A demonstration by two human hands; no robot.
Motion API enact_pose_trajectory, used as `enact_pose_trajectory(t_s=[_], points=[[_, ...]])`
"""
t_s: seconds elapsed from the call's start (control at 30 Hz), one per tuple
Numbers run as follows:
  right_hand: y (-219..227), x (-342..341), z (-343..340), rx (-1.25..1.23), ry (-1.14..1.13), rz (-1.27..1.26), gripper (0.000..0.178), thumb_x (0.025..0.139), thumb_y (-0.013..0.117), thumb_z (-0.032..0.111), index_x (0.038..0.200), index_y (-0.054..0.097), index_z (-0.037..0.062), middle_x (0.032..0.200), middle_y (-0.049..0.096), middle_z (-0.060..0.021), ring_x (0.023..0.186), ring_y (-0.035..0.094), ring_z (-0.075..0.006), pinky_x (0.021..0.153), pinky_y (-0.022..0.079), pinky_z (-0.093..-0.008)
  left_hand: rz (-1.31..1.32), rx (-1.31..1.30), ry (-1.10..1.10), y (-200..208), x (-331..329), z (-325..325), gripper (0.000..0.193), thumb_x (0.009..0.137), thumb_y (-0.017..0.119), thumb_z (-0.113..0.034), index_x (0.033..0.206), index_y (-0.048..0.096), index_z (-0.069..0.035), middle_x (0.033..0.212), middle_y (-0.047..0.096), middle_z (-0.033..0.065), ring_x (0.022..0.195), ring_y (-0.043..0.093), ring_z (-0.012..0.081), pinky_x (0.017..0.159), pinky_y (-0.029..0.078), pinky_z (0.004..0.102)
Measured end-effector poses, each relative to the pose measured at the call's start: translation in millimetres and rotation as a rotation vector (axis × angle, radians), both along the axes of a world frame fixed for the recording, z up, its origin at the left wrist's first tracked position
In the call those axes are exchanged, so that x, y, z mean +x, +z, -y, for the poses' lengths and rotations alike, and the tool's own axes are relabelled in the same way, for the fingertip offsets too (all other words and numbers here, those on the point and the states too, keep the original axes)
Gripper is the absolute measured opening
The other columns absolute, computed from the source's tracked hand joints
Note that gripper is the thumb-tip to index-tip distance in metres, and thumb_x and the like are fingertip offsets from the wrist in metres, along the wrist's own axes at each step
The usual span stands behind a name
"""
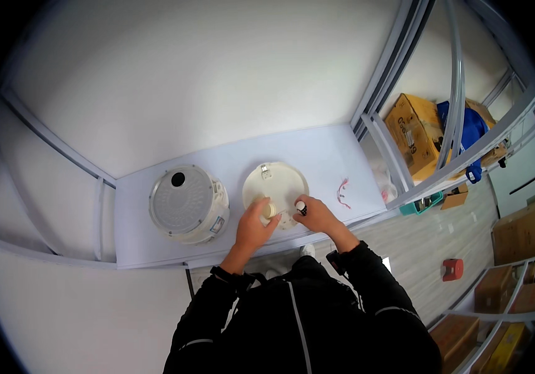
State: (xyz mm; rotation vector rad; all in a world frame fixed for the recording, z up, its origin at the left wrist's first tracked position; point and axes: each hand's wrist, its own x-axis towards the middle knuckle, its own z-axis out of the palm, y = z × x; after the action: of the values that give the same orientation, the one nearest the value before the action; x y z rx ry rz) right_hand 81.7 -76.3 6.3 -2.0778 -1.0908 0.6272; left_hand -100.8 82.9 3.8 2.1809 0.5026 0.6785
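Observation:
My left hand (pixel 253 229) is closed round a small cream-coloured round piece (pixel 270 210), held between thumb and fingers over the near left part of a white round lid (pixel 276 181). At the lid's near right side, my right hand (pixel 318 218) grips a small black-and-white piece (pixel 301 207) whose exact kind I cannot make out. A metal latch (pixel 266 168) sits at the lid's far edge. Left of the lid stands a white round drum (pixel 200 234) with a grey dotted top (pixel 183 202) and a dark round hole (pixel 178 179) in it.
Thin pink-red wires (pixel 343 193) lie right of the lid on the pale table (pixel 317 146). Grey metal rails (pixel 398 56) rise at the right, with cardboard boxes (pixel 414 134) and a blue cloth (pixel 472 128) beyond. A red stool (pixel 452 269) stands on the floor.

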Motion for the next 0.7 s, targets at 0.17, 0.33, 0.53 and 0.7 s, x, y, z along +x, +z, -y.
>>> enact_pose_trajectory(t_s=[0.17, 0.33, 0.53, 0.7], points=[[0, 2, 8, 0.008, 0.016, 0.013, 0.039, 0.085, 0.081, 0.021, 0.118, 0.067, 0.0062, 0.1, 0.075, -0.0211, 0.096, 0.073, -0.0421, 0.084, 0.058, -0.0482, -0.025, -0.079, -0.18, 12, 1, 13, 0.051, 0.092, 0.08, -0.023, 0.136, 0.063, -0.007, 0.118, 0.073, 0.0202, 0.109, 0.073, 0.0373, 0.094, 0.058, 0.0441], [24, -2, 22, 0.079, -0.007, -0.014, 0.037, 0.085, 0.082, 0.018, 0.117, 0.069, 0.005, 0.095, 0.075, -0.0183, 0.088, 0.074, -0.038, 0.079, 0.058, -0.0441, -0.022, -0.864, -0.265, -3, 22, 21, 0.039, 0.101, 0.07, -0.02, 0.136, 0.062, -0.004, 0.114, 0.074, 0.0118, 0.092, 0.075, 0.0229, 0.079, 0.057, 0.0347], [57, -3, 45, 0.367, -0.039, 0.11, 0.033, 0.086, 0.084, 0.012, 0.114, 0.07, 0.0041, 0.09, 0.074, -0.0139, 0.078, 0.071, -0.0324, 0.075, 0.057, -0.0399, -0.06, -1.407, -0.444, 8, 51, 32, 0.038, 0.111, 0.055, -0.034, 0.133, 0.063, -0.004, 0.109, 0.073, 0.0088, 0.088, 0.072, 0.022, 0.076, 0.054, 0.0339], [85, 15, 62, 0.32, -0.102, -0.04, 0.03, 0.086, 0.084, 0.011, 0.111, 0.069, 0.0037, 0.088, 0.073, -0.0112, 0.077, 0.07, -0.0261, 0.073, 0.057, -0.0369, -0.03, -1.423, -0.577, 23, 77, 42, 0.044, 0.115, 0.047, -0.04, 0.135, 0.062, -0.004, 0.109, 0.072, 0.0086, 0.089, 0.07, 0.0222, 0.079, 0.054, 0.0359]])
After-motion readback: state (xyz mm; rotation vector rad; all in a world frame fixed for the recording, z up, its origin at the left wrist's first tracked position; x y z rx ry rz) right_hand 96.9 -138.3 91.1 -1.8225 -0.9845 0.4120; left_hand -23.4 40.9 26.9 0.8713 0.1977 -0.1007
